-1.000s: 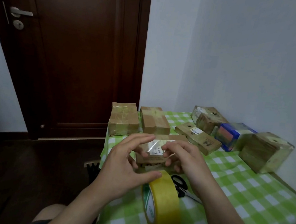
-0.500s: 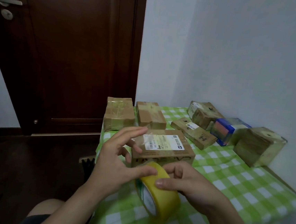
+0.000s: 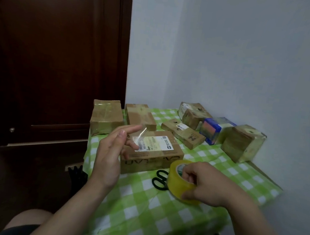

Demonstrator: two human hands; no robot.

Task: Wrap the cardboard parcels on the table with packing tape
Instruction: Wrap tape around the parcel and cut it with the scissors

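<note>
A flat cardboard parcel point(image 3: 158, 155) with a white shipping label lies in the middle of the green checked table point(image 3: 160, 212). My left hand point(image 3: 109, 154) hovers at the parcel's left end, fingers spread, with a small clear piece of tape point(image 3: 139, 134) stuck to its fingertips. To the parcel's right, my right hand point(image 3: 208, 185) grips the yellow roll of packing tape point(image 3: 180, 180), which rests on the table. Black scissors point(image 3: 159, 180) lie between the roll and the parcel's front.
Two taped parcels point(image 3: 106, 117) point(image 3: 141, 116) stand at the table's far left. More parcels point(image 3: 184, 135) point(image 3: 192, 114) point(image 3: 242, 143) and a blue box point(image 3: 213, 129) line the white wall on the right. A dark wooden door point(image 3: 52, 50) is behind. My knee point(image 3: 27, 220) shows bottom left.
My right hand has carried the tape roll from in front of the parcel to its right and set it down, uncovering the scissors. My left hand now lifts a clear tape piece.
</note>
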